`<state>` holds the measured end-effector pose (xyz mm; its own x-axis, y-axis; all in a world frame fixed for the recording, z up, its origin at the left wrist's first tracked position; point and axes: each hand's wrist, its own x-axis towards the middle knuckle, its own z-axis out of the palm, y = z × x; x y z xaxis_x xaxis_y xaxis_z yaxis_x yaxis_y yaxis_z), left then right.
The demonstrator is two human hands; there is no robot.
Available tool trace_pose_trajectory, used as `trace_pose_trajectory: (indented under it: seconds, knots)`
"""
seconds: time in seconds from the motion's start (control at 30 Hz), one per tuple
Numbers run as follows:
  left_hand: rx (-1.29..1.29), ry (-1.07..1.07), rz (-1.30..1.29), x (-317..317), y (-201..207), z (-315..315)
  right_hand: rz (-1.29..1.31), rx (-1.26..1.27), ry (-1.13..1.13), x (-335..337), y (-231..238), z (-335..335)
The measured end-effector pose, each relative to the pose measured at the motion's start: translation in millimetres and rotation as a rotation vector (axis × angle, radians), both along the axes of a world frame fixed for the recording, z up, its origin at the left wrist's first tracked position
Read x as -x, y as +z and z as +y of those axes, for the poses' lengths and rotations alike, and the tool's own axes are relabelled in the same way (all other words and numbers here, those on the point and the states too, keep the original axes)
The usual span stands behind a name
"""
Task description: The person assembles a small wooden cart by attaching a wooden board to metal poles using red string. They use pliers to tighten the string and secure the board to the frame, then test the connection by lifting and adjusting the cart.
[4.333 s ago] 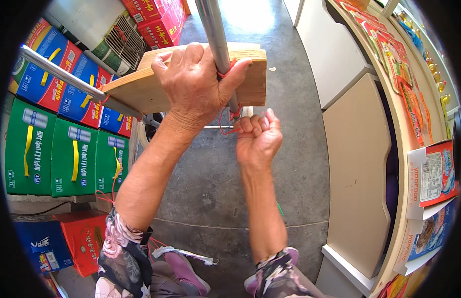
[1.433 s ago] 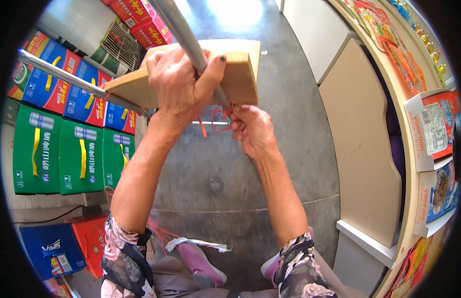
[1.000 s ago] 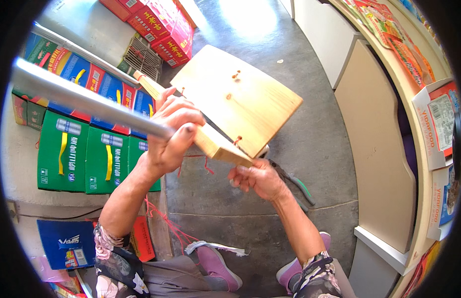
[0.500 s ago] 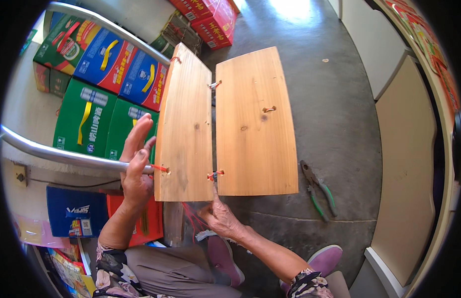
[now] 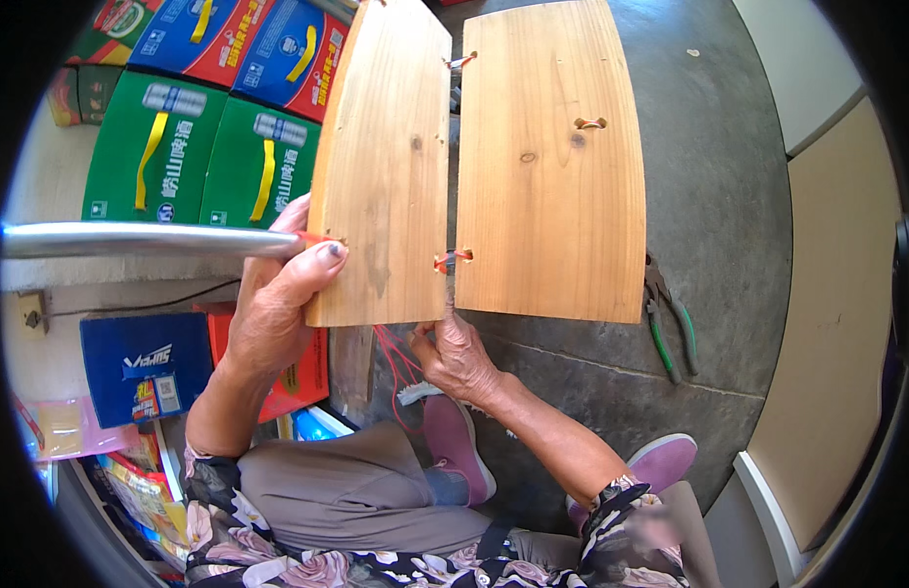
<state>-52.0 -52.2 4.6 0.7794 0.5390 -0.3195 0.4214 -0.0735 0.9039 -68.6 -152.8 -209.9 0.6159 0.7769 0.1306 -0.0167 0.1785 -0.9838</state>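
Two wooden boards lie side by side before me, the narrower left board (image 5: 381,186) and the wider right board (image 5: 552,216), with a gap between them. A red-and-silver wire tie (image 5: 453,261) bridges the gap near its lower end. My left hand (image 5: 268,314) grips the left board's edge beside the end of a metal tube (image 5: 150,241); its thumb presses on top near a red wire, and its other fingers are mostly hidden. Below the gap, my right hand (image 5: 462,363) has curled fingers, with one fingertip up under the boards. Red strands (image 5: 395,358) hang beside it.
Pliers with green handles (image 5: 673,328) lie on the grey floor right of the boards. Green cartons (image 5: 146,147) are stacked on the left, above a blue box (image 5: 144,367). A beige cabinet panel (image 5: 827,323) stands on the right.
My left hand has gone from raised and spread to gripping the left board, its thumb on top. The boards and both hands appear higher in view; my right hand stays beneath the gap.
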Motion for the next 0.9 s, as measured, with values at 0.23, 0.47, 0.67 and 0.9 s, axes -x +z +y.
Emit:
trace_pose_trajectory:
  seconds: [0.23,0.47,0.67,0.9]
  knots:
    - [-0.041,0.025,0.008,-1.6,-2.2,0.2,-0.052,-0.012,-0.017,-3.0,2.4,-1.1]
    - [-0.047,0.022,-0.002,-2.4,-0.9,0.7,-0.084,0.047,-0.065,-0.9,2.3,1.4]
    - [-0.079,-0.039,0.017,-2.9,1.5,4.4,-0.253,0.063,-0.182,-3.9,4.4,1.6]
    - [-0.08,-0.028,0.01,-3.0,2.0,2.3,-0.213,0.159,-0.056,-5.7,10.6,-2.9]
